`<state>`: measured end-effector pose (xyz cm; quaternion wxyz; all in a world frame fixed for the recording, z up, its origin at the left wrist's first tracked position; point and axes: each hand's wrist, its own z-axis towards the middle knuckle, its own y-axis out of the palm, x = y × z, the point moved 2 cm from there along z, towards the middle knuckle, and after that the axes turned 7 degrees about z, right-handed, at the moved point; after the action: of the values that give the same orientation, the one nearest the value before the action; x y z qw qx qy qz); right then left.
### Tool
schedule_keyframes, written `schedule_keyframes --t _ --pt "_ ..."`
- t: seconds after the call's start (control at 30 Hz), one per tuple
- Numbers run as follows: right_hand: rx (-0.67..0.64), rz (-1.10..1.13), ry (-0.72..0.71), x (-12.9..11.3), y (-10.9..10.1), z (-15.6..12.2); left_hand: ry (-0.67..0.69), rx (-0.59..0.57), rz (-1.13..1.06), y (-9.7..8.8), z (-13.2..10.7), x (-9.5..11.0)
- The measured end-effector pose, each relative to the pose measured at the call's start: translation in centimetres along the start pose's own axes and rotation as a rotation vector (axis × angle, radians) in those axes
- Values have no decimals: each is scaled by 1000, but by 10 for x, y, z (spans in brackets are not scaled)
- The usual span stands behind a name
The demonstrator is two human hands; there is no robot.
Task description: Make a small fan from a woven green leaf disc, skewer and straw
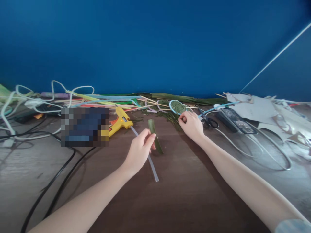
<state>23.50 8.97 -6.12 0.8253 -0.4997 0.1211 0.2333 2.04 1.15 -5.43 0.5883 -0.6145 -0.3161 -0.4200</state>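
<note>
My left hand (140, 149) is closed, pinching a flat green leaf strip (156, 137) between thumb and fingers. The strip stands nearly upright, tilted a little. My right hand (191, 124) is closed, its fingertips curled by the lower edge of a light-blue-rimmed oval (178, 107) filled with green bits. Whether it holds anything is hidden. A yellow glue gun (120, 121) lies left of my left hand, and a translucent glue stick (153, 168) extends from its back end under that hand. Black-handled scissors (212, 122) lie just right of my right hand.
Green leaf pieces (171, 118), thin sticks (150, 101) and coloured stems line the blue wall (155, 45). A phone (238, 120), white cable (272, 158) and cut grey-white sheets (255, 105) lie right. Black cords (60, 171) and a blurred-out dark object (85, 126) are left.
</note>
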Motion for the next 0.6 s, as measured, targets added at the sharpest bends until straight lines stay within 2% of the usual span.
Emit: schedule_keyframes --t 0.23,0.33,0.43,0.6 --pt "143 212 91 1 -6 1 -5 6 -21 0 2 0" --pt "152 347 118 -5 -7 -1 7 13 -35 0 3 1" --pt "45 480 58 -22 -5 -8 12 19 -25 0 4 0" --pt "-267 573 -121 -58 -2 -26 11 17 -24 1 4 1"
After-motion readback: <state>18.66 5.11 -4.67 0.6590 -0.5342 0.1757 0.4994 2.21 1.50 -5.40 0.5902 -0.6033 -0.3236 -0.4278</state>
